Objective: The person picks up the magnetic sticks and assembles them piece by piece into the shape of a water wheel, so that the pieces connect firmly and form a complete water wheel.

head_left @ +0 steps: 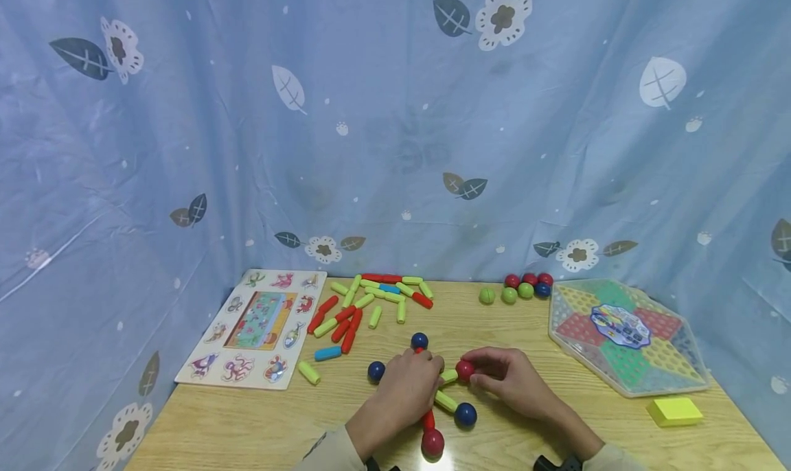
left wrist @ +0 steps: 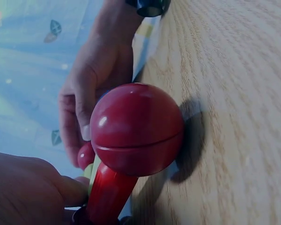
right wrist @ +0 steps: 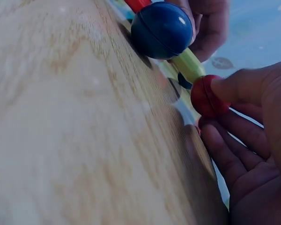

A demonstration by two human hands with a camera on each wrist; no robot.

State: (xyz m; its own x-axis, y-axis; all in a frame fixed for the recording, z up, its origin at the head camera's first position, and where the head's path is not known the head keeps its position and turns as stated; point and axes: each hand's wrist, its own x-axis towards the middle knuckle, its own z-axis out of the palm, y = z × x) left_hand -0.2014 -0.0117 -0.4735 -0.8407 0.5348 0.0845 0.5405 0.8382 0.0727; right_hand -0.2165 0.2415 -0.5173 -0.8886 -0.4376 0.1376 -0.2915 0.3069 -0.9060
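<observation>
The right hand (head_left: 516, 382) has its grip pinched on a red ball (head_left: 465, 370), thumb and fingers curled round it, at the end of a green rod (head_left: 449, 376). The left hand (head_left: 404, 388), just left of that ball, lies curled over the hub of the rod figure; what its grip holds I cannot tell. Toward the person from the ball, a blue ball (head_left: 465, 414) and a bigger red ball (head_left: 432, 442) end other rods on the surface (head_left: 247, 423); loose rods (head_left: 371, 299) lie beyond.

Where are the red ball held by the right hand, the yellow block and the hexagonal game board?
red ball (head_left: 465, 369), head view, its top.
yellow block (head_left: 675, 410), head view, its top face.
hexagonal game board (head_left: 625, 335), head view, its clear lid.
</observation>
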